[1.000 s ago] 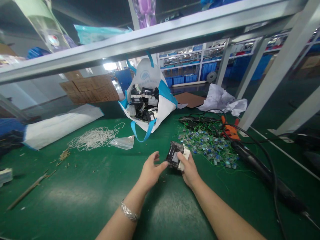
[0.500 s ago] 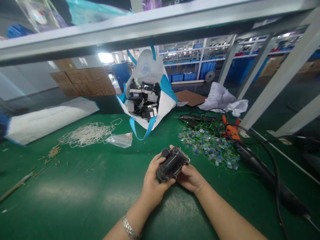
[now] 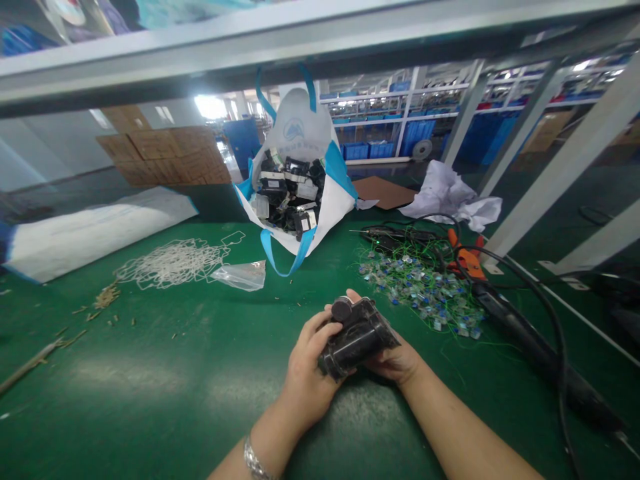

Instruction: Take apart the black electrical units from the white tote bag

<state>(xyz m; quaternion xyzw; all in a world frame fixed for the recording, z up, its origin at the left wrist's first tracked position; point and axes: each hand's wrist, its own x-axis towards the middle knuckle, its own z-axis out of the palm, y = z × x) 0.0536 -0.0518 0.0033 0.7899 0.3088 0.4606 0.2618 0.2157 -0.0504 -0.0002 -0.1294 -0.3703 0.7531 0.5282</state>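
Between my two hands, above the green tabletop, is a black plastic housing [image 3: 357,343] with a thick cylindrical body and a round cap at its upper left. My left hand [image 3: 311,357] is wrapped round its left side, the fingers on top. My right hand [image 3: 397,360] grips it from the right and below, its fingers partly hidden behind it. Beyond my hands stands a white and blue bag [image 3: 334,217], filled with black and clear plastic parts [image 3: 287,193]. To the right lies a heap of small clear-and-blue pieces with green wires [image 3: 423,293].
At right are a black corded tool [image 3: 530,340], orange-handled pliers [image 3: 467,260] and crumpled white paper [image 3: 445,193]. A white string tangle [image 3: 175,263] and a clear plastic bag [image 3: 243,275] lie at left. A metal shelf beam [image 3: 300,47] crosses above, with slanted posts at right.
The black housing has come slightly nearer and turned in my hands, so its cylinder and round cap face me more. My right thumb has left its top edge.
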